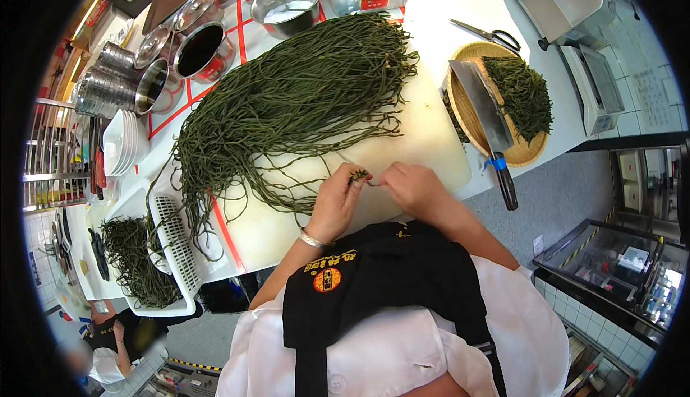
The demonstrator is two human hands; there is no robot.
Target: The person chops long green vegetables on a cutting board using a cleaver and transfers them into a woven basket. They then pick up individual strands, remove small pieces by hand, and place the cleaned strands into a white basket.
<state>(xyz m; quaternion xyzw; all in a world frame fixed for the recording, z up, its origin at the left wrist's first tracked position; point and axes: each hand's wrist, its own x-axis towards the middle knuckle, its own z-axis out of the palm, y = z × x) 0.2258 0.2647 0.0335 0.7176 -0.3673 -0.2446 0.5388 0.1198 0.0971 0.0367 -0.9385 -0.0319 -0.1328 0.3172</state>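
Observation:
My left hand (335,198), with a metal bangle at its wrist, grips a small bunch of yardlong beans by their gathered ends (358,174). The rest of that bunch trails left beneath the hand. Just to the right, my right hand (416,191) has its fingers closed on a thin bean strand (373,183) that spans the short gap between both hands. Beyond them a large heap of limp, dark green yardlong beans (291,90) lies across a white cutting board (431,152), spilling over its left side.
At right, a cleaver (482,106) rests across a woven basket (525,152) holding cut beans (520,95); its handle overhangs the table edge. Scissors (488,35) lie behind. A white plastic basket (186,246) with beans stands left. Metal pots (202,55) line the back. Another person (110,348) is at lower left.

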